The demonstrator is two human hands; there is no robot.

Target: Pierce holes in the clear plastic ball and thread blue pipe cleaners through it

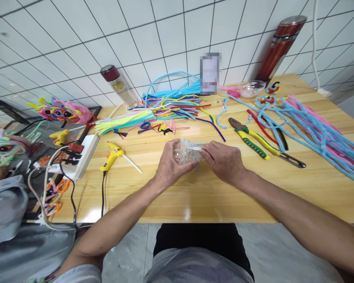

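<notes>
Left hand curls round a clear rounded plastic piece; right hand pinches a white strip at its three o'clock

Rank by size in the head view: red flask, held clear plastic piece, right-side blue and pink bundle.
1. Blue and pink bundle
2. Red flask
3. Clear plastic piece, partly hidden

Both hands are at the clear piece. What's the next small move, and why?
Perhaps steady the clear plastic piece with the left hand and ease the pale strip against it with the right hand: the left grips the piece, and the right seems to pinch the strip's end.
</notes>
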